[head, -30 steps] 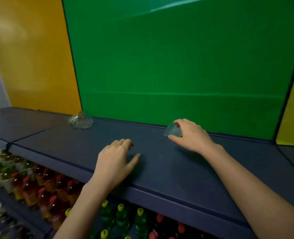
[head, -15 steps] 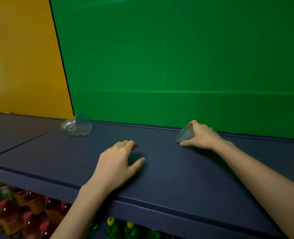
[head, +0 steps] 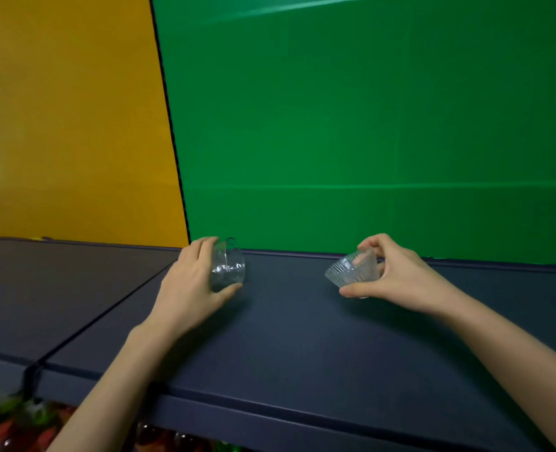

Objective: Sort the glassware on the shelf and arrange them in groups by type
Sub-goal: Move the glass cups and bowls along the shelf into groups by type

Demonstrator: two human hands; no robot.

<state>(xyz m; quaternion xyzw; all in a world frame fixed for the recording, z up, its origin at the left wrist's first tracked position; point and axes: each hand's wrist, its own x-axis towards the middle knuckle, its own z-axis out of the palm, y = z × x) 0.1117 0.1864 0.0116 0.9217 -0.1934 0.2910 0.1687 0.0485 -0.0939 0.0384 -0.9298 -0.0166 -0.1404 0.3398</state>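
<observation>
A clear glass cup (head: 229, 267) with a handle lies on its side near the back of the dark blue shelf (head: 302, 337). My left hand (head: 192, 285) curls round it, thumb below and fingers over the top. To the right, my right hand (head: 391, 272) pinches a small ribbed glass bowl (head: 353, 268), tilted, its rim facing left and down just above the shelf top.
A green panel (head: 368, 125) and a yellow panel (head: 67, 125) stand right behind the shelf. A seam (head: 107, 314) splits the shelf top on the left. Blurred bottles (head: 15, 425) with coloured caps fill the level below the front edge.
My left hand left the shelf top, reached to the back left and took hold of the lying cup. My right hand lifted and tilted the ribbed bowl. The view shifted left.
</observation>
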